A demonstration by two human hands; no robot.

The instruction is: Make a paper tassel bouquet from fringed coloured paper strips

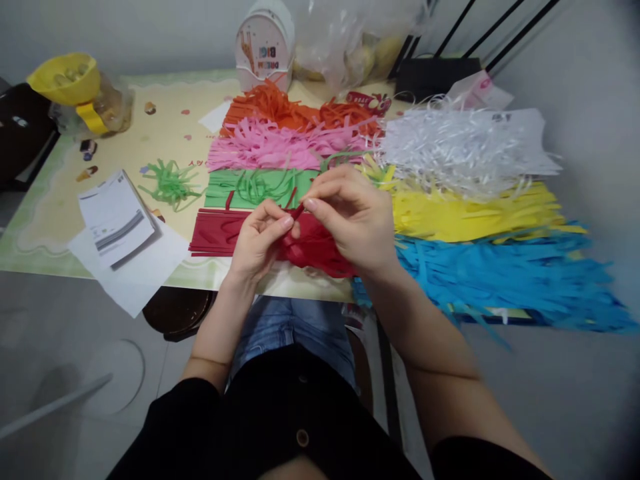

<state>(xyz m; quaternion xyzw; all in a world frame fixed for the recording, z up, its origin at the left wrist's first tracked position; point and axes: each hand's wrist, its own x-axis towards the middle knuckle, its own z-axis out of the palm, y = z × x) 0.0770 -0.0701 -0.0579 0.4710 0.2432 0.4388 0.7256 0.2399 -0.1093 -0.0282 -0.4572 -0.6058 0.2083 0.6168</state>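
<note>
My left hand (pixel 263 240) pinches a thin dark red strip (pixel 298 212), thumb against fingers. Its other end is pinched by my right hand (pixel 353 213), just to the right. Both hands are raised over a pile of dark red fringed strips (pixel 215 230) near the table's front edge. Behind it lie green strips (pixel 220 187) with a loose curled green bunch on top, then pink strips (pixel 240 147) and orange strips (pixel 255 107). My fingers cover part of the red strip, and my right hand hides some of the piles.
White shredded strips (pixel 445 147), yellow strips (pixel 465 217) and blue strips (pixel 490 273) fill the right side. A small green bunch (pixel 173 185) and a paper pad (pixel 117 220) lie left. Behind stand a white bin (pixel 265 50) and a yellow bowl (pixel 67 79).
</note>
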